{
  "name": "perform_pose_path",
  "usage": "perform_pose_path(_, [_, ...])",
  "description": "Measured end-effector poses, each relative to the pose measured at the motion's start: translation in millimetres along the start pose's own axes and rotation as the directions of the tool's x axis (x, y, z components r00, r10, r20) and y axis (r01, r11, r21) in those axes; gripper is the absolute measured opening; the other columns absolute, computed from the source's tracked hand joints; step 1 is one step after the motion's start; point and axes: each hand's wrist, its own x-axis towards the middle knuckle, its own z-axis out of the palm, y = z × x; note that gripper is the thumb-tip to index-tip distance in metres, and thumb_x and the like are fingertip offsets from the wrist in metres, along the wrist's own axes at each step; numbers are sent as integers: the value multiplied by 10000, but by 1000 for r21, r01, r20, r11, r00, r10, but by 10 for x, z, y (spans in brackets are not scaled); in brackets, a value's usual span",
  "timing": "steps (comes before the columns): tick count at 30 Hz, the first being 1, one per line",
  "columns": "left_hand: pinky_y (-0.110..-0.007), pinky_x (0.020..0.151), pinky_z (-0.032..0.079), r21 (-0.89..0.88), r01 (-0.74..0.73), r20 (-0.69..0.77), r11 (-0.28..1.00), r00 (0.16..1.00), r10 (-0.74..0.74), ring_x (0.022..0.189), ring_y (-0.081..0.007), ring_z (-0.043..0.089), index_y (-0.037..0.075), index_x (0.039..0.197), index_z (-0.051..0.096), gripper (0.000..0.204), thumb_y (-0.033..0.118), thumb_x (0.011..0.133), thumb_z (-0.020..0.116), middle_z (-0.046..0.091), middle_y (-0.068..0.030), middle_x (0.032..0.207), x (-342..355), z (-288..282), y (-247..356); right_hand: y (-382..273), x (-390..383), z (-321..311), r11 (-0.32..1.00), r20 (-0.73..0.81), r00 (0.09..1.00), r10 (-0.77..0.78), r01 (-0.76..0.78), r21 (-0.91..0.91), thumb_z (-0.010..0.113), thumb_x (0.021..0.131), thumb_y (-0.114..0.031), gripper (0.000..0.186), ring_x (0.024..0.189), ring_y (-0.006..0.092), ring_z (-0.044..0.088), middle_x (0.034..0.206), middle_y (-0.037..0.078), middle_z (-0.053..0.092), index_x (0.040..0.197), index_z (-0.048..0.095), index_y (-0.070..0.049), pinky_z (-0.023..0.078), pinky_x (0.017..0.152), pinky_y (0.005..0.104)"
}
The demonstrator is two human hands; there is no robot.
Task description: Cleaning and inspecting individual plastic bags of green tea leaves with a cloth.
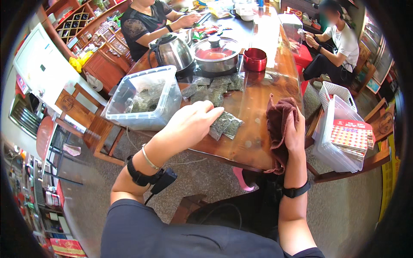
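Two clear packets [226, 125] lie on the counter [251, 146], toward its near edge, beneath your left hand [189, 122]; I cannot tell whether those fingers grip them. Your right hand [295, 133] has its fingers wrapped round a brown cloth [277, 120] at the right edge.

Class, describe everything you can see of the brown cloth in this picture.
The brown cloth is dark reddish-brown and looks soft, perhaps towelling. It is bunched, not spread flat, with deep folds and an uneven, peaked top edge. The right hand grips it from its right side, at the near right part of the wooden table; its lower end hangs down past the table's edge. Whether it is damp cannot be told.
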Motion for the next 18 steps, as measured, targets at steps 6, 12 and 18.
perform_pose_path(6, [-328, 730, 437, 114, 32, 87, 993, 995, -42, 846, -258, 522, 16, 1019, 509, 371, -8, 649, 505, 519, -113, 872, 142, 116, -28, 7, -22, -33, 999, 4, 1000, -7, 7, -48, 423, 843, -149, 217, 671, 125, 531, 723, 89, 568, 910, 530, 27, 424, 632, 259])
perform_pose_path(12, [-343, 745, 430, 116, 196, 120, 974, 970, -209, 836, -290, 520, -15, 1124, 417, 499, -29, 632, 495, 525, -144, 869, 41, 294, -101, -27, 12, -26, 999, 43, 998, 38, -37, -25, 429, 835, -133, 189, 646, 123, 529, 704, 87, 562, 896, 530, 15, 424, 607, 264])
perform_pose_path(18, [-336, 699, 443, 71, 238, -82, 969, 969, -232, 780, -267, 541, -10, 1128, 419, 495, -33, 641, 504, 537, -130, 800, 2, 414, -137, 9, 13, -40, 1000, 22, 1000, -3, 3, -29, 421, 828, -98, 183, 712, 131, 531, 747, 103, 568, 888, 527, 38, 420, 669, 255])
